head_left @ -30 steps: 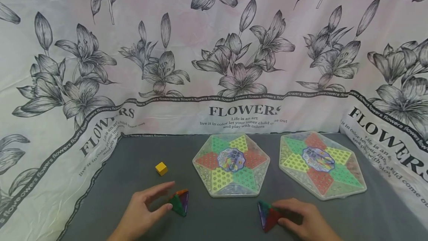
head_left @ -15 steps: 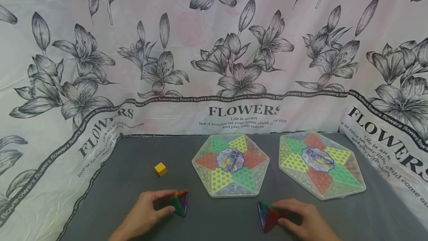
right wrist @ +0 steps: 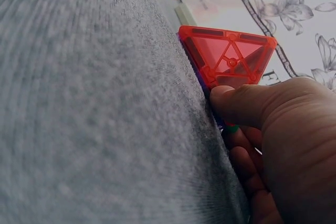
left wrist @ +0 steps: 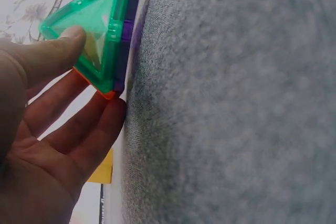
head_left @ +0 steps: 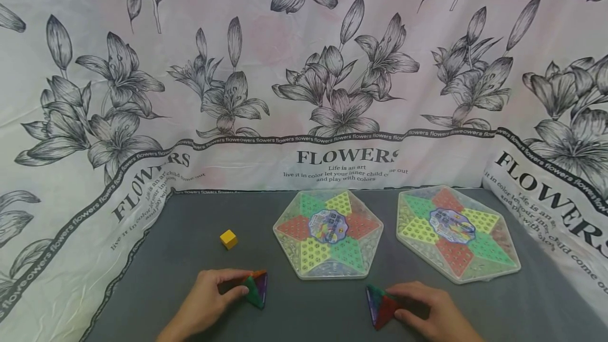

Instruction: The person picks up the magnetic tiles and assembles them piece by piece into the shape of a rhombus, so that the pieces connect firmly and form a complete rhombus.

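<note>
My left hand pinches a small pyramid of magnetic tiles with green, orange and purple sides. In the left wrist view the thumb lies on its green tile, with the fingers along the orange side. Its purple tile faces the grey cloth. On the right, my right hand pinches a second pyramid of magnetic tiles, whose red, green and purple sides show. The right thumb presses a lower corner of the red tile; the other fingers are partly hidden behind it. The two pyramids stand apart.
A yellow cube sits beyond my left hand. Two hexagonal Chinese checkers sets, one in the middle and one at right, lie toward the back of the grey tabletop. A flower-printed curtain surrounds it.
My left index finger, raised clear of the pyramid a second ago, has come down so that the hand now pinches it. My right hand and its pyramid have hardly moved.
</note>
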Motion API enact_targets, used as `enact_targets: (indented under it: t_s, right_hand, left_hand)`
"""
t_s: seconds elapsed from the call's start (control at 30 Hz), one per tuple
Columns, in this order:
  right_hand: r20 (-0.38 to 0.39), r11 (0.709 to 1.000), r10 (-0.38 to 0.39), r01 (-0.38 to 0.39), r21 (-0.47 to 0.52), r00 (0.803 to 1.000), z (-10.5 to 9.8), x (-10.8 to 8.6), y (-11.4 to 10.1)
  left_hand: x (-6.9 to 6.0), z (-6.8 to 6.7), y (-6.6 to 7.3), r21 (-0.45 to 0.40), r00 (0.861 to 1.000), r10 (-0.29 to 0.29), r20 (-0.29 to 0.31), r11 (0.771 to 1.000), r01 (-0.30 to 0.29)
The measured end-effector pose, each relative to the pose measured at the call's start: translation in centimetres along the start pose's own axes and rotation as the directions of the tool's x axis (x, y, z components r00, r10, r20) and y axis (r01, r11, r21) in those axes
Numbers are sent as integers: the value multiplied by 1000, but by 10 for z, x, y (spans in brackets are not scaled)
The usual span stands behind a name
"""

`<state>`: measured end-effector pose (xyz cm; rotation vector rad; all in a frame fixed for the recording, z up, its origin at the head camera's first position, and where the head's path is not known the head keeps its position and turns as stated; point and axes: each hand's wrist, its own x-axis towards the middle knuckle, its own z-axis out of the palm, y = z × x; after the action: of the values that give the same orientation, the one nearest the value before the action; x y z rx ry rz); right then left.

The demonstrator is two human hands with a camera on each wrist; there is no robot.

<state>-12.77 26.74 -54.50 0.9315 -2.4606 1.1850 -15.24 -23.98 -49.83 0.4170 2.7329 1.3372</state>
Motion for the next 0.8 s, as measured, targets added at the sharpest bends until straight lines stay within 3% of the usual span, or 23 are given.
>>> enact_targets:
  t_s: [0.17, 0.33, 0.47, 0.63, 0.8]
  right_hand:
    - [7, 1000, 6, -6, 17, 1000, 0, 1, -1]
    - [0, 1000, -5, 5, 21, 1000, 1, 0, 0]
    - [-11, 1000, -15, 15, 21, 1000, 5, 0, 1]
    - [-37, 999, -43, 44, 9, 998, 9, -3, 3]
    - [-71, 997, -79, 77, -31, 994, 8, 1, 4]
  left_hand:
    - [-1, 3, 2, -71, 999, -16, -34, 997, 13]
    - [-1, 9, 8, -148, 999, 14, -32, 989, -18]
    - [-1, 14, 15, -191, 998, 58, -2, 980, -57]
    - [-1, 26, 25, -227, 994, 82, 70, 972, -64]
    - [8, 39, 38, -241, 985, 126, 121, 966, -94]
